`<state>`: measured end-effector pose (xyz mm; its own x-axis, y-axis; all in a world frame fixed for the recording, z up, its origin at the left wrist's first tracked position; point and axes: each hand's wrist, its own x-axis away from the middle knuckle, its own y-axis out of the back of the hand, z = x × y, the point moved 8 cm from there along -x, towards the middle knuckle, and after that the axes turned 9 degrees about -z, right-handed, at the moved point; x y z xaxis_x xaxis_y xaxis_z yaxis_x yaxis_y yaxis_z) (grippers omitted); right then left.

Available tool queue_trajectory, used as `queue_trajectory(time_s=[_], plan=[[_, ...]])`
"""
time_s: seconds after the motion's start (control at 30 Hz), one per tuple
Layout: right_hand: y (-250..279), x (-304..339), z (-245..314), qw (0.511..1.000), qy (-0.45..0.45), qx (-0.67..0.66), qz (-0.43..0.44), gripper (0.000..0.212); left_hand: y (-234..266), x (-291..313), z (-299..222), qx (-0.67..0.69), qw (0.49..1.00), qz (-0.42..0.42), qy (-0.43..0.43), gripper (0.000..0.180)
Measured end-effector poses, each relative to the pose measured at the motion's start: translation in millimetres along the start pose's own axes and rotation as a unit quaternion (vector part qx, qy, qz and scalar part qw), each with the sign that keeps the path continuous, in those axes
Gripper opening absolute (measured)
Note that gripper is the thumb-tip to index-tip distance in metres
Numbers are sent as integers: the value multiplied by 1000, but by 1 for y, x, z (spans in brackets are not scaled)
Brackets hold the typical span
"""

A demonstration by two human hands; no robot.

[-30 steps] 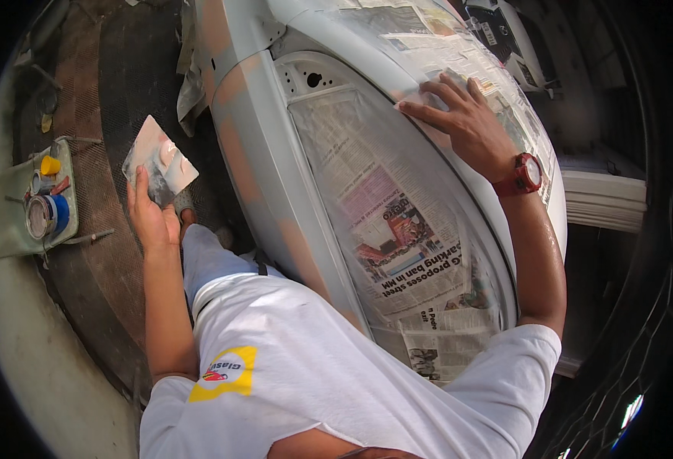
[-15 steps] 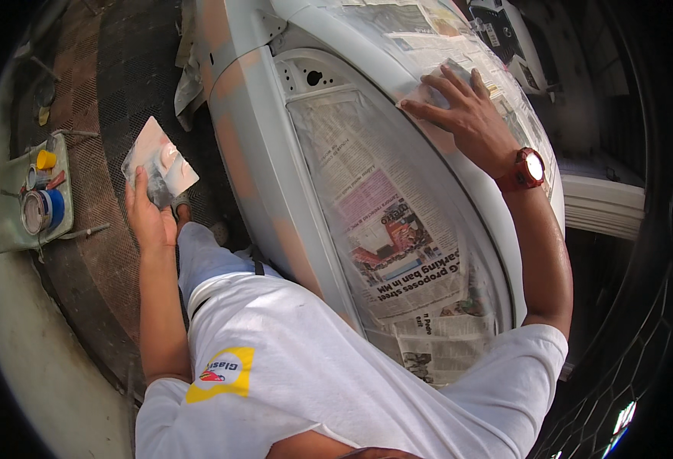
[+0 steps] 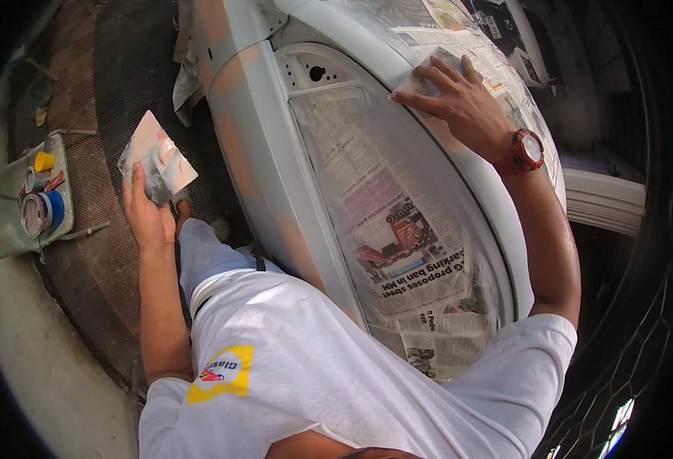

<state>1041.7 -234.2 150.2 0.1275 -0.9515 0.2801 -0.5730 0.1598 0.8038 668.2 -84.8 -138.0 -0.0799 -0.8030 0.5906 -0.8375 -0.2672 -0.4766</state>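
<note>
My left hand (image 3: 151, 218) grips a flat square putty board (image 3: 167, 153) by its near edge, thumb on top. Pinkish putty and grey smears cover the board, which is away from the car. My right hand (image 3: 474, 122), red watch at the wrist, is at the pale grey roof edge of a car (image 3: 497, 218), above the window frame. Its fingers are partly spread over a thin, flat, greyish putty spreader (image 3: 411, 86), mostly hidden under them. Below that hand, newspaper (image 3: 405, 237) under clear plastic covers the side window.
Pinkish patches mark the car's door and pillar (image 3: 233, 149). At left, a small greenish table (image 3: 4, 218) bears a blue-and-white can (image 3: 38, 214) and a yellow cap (image 3: 44, 161). More newspaper (image 3: 424, 38) masks the windshield. A dark mat (image 3: 122, 92) lies on the floor.
My right hand has slid slightly left and toward the far end along the roof edge, still with the spreader. The putty board has shifted a little left.
</note>
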Motion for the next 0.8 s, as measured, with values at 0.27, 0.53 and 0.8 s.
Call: queue_trajectory(time_s=[0.27, 0.53, 0.8], plan=[[-5, 14, -2, 999, -6, -40, -4, 68, -5, -4, 4, -15, 1000, -3, -19, 53], [9, 44, -1, 999, -23, -25, 31, 65, -11, -6, 16, -9, 1000, -5, -8, 52], [19, 73, -1, 997, -31, -34, 67, 65, -21, -4, 22, -10, 1000, -2, 7, 53]])
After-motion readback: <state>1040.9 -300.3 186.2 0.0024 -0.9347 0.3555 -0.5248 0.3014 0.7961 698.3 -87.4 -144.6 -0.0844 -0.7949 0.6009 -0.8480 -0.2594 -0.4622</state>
